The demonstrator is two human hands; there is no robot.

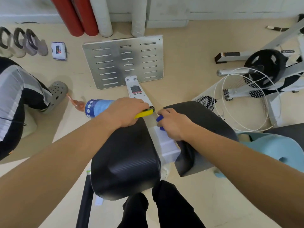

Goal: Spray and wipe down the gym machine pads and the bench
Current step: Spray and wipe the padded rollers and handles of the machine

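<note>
Between the two black pads of the machine, above its white beam [139, 94], the hands meet: the left hand [126, 112] curls around a blue-labelled spray bottle [97, 107] whose yellow nozzle [144, 113] points right toward the gap, while the right hand [172, 125] bunches a blue cloth [159, 119] in closed fingers against the inner front edge of the right pad [207, 122]. The left pad [125, 160] lies just under the left wrist, and beyond the beam a slotted metal footplate [115, 63] stands on the floor. At far left another person's grey clog [57, 92] rests on the floor, and a white wire fan guard [243, 102] lies beside the right pad
</note>
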